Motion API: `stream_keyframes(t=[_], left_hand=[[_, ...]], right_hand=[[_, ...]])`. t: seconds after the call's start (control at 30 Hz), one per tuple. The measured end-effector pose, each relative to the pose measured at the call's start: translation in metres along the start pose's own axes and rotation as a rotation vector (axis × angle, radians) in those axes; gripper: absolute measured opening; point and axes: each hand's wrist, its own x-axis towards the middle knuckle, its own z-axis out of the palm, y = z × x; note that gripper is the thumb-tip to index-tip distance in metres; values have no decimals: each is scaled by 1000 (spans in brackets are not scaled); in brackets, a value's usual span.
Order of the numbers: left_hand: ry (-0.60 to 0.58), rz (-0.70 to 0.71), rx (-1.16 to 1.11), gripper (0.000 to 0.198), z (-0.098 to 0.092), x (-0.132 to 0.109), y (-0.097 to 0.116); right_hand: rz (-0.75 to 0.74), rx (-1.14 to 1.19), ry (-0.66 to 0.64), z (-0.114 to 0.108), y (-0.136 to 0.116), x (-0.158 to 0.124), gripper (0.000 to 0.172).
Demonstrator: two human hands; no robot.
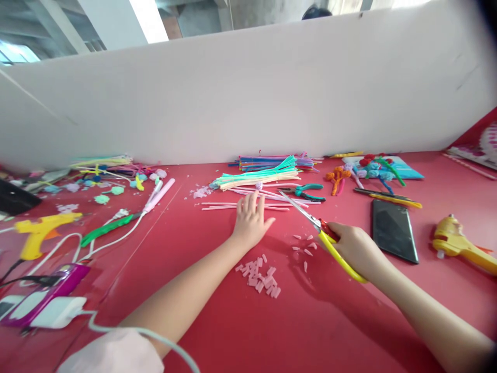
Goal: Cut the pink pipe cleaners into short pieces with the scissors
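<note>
My left hand (251,220) lies flat on the red table (217,321), fingers stretched out over several thin pink sticks (221,206). My right hand (355,248) grips yellow-handled scissors (310,220), whose blades point up and left toward the sticks. A small pile of cut pink pieces (261,277) lies just below my left wrist. A few loose pink bits (305,251) lie between the two hands.
A bundle of pale green and cream sticks (258,177) and coloured sticks (272,161) lie behind, with green pliers (306,192). A black phone (393,229) and yellow glue gun (462,244) lie right. Another glue gun (39,233), cables and a charger (54,311) sit left. A white partition (248,93) stands behind.
</note>
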Motion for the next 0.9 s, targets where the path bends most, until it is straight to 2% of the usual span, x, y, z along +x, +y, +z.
stream_keyframes(t=[0.1,0.17,0.3,0.37,0.5,0.57,0.6,0.67,0.77,0.83,0.9], left_hand=[[56,-51,35,49,-8,-3,-16],[59,-31,-5,50,-17,-7,-23],[-81,222,-100,69,-29,-18,-29],[-106,279,-84,71,-29,-18,-33],[13,158,-46,53,-25,-7,-41],[28,73,-93,35,-29,-3,-42],[15,36,-135,25,-32,-2,-41],[-35,-11,-231,20,-39,-4,-38],[-59,-23,-367,31,-51,-12,-33],[-124,-20,-432,34,-59,-19,-30],[-249,-33,-457,21,-68,-25,-27]], right_hand=[[15,-1,-1,2,1,1,23],[25,-6,-4,3,1,2,23],[22,-21,-18,7,2,3,23],[18,-24,-30,8,2,2,23],[29,-31,-59,10,0,1,28],[10,-31,-67,11,-1,0,30],[-7,-40,-58,10,-2,-1,31],[-44,-92,-7,9,-4,-3,34],[-100,-166,58,6,-10,-8,43],[-160,-167,79,4,-14,-11,46],[-198,-181,108,2,-17,-14,47]])
